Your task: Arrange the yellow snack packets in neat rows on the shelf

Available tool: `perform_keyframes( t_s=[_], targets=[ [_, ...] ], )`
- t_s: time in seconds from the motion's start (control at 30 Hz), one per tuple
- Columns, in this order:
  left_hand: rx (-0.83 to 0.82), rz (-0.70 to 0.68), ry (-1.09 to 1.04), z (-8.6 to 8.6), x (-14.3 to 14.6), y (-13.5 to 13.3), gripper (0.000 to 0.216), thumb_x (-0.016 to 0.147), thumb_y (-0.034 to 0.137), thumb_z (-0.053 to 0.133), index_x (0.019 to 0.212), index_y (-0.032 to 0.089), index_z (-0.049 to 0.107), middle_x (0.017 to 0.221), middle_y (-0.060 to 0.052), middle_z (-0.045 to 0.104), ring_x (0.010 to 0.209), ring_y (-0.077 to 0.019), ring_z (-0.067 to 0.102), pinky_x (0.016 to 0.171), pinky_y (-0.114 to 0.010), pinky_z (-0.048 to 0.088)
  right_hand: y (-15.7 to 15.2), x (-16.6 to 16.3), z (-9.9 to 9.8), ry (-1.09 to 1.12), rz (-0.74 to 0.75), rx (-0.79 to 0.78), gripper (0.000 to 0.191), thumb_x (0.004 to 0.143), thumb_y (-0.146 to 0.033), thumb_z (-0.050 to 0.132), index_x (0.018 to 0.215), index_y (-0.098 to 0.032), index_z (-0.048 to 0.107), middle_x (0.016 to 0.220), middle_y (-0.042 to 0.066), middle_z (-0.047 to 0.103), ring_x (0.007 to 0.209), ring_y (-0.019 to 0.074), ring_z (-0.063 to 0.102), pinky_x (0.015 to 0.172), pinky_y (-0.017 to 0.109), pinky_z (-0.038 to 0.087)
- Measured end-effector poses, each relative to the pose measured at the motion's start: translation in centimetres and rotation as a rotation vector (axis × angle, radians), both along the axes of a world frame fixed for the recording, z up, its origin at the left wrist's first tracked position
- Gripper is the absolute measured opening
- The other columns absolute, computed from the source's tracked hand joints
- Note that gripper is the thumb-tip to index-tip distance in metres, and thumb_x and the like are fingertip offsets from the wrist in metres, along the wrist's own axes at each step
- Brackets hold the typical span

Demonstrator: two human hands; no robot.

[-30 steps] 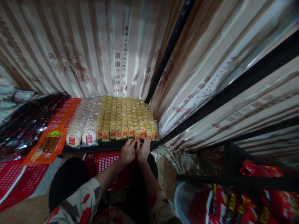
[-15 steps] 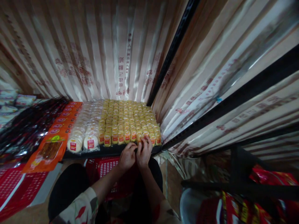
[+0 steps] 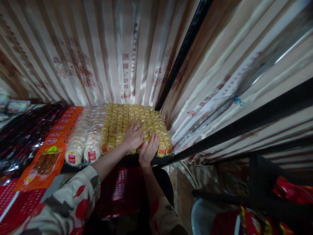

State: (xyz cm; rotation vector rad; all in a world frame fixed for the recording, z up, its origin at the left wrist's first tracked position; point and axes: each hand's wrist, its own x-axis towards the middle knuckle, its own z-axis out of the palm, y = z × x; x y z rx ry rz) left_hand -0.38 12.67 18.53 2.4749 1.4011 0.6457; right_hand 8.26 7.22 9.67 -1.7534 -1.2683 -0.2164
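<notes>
Rows of small yellow wrapped snack packs (image 3: 112,125) with red labels fill the right end of the black shelf (image 3: 132,160). My left hand (image 3: 134,135) lies flat across the middle of these rows, fingers stretched toward the back. Against the front end of the rows, a little right of it, rests my right hand (image 3: 148,150), its fingers extended upward over the packs. Neither hand is wrapped round a pack. The packs under both palms are hidden. Left of the yellow packs stand two rows of round white wrapped cakes (image 3: 92,153) with red labels.
Orange snack packets (image 3: 50,153) and dark shiny packages (image 3: 26,137) lie further left. A red basket (image 3: 119,186) sits below the shelf before me. Printed curtains (image 3: 105,49) hang behind, crossed by a black post (image 3: 183,55). A pale bucket (image 3: 204,215) and red bags (image 3: 293,191) are lower right.
My left hand has moved forward from the front edge onto the middle of the yellow packs and opened flat. My right hand's fingers have straightened against the pack fronts. The view has shifted slightly.
</notes>
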Motion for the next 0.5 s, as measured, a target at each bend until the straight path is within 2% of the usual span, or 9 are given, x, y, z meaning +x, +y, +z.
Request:
perform_keyframes(
  t_s=[0.1, 0.2, 0.37, 0.5],
  targets=[
    [-0.152, 0.023, 0.177, -0.4, 1.3, 2.8, 0.053, 0.093, 0.039, 0.027, 0.142, 0.019, 0.030, 0.153, -0.006, 0.018, 0.141, -0.0266, 0.001, 0.112, -0.051, 0.012, 0.0, 0.0, 0.0, -0.012, -0.017, 0.030, 0.050, 0.095, -0.027, 0.022, 0.138, -0.005, 0.032, 0.143, 0.022, 0.033, 0.138, 0.0261, 0.020, 0.106, 0.053, 0.027],
    [-0.213, 0.025, 0.275, -1.5, 2.1, 4.0, 0.056, 0.093, 0.045, 0.024, 0.143, 0.021, 0.027, 0.153, -0.007, 0.014, 0.141, -0.0255, 0.001, 0.113, -0.050, 0.008, -0.1, 0.0, 0.1, -0.028, -0.021, 0.041, 0.048, 0.095, -0.026, 0.023, 0.138, -0.005, 0.032, 0.142, 0.022, 0.035, 0.138, 0.0263, 0.020, 0.106, 0.054, 0.027],
    [-0.166, 0.012, 0.310, -2.7, 2.2, 3.8, 0.059, 0.092, 0.048, 0.022, 0.145, 0.020, 0.023, 0.153, -0.008, 0.014, 0.141, -0.0244, 0.001, 0.113, -0.049, 0.004, 0.0, 0.0, 0.4, -0.039, -0.015, 0.008, 0.048, 0.095, -0.026, 0.022, 0.138, -0.007, 0.033, 0.141, 0.022, 0.037, 0.137, 0.0283, 0.023, 0.103, 0.058, 0.028],
    [-0.205, 0.015, 0.308, -2.2, 2.3, 3.6, 0.060, 0.092, 0.049, 0.022, 0.144, 0.020, 0.024, 0.153, -0.008, 0.013, 0.142, -0.0239, 0.001, 0.113, -0.048, 0.004, 0.2, 0.1, 0.6, -0.065, -0.031, 0.046, 0.046, 0.095, -0.027, 0.025, 0.135, -0.006, 0.037, 0.138, 0.023, 0.040, 0.136, 0.0288, 0.025, 0.103, 0.056, 0.030]
  ],
)
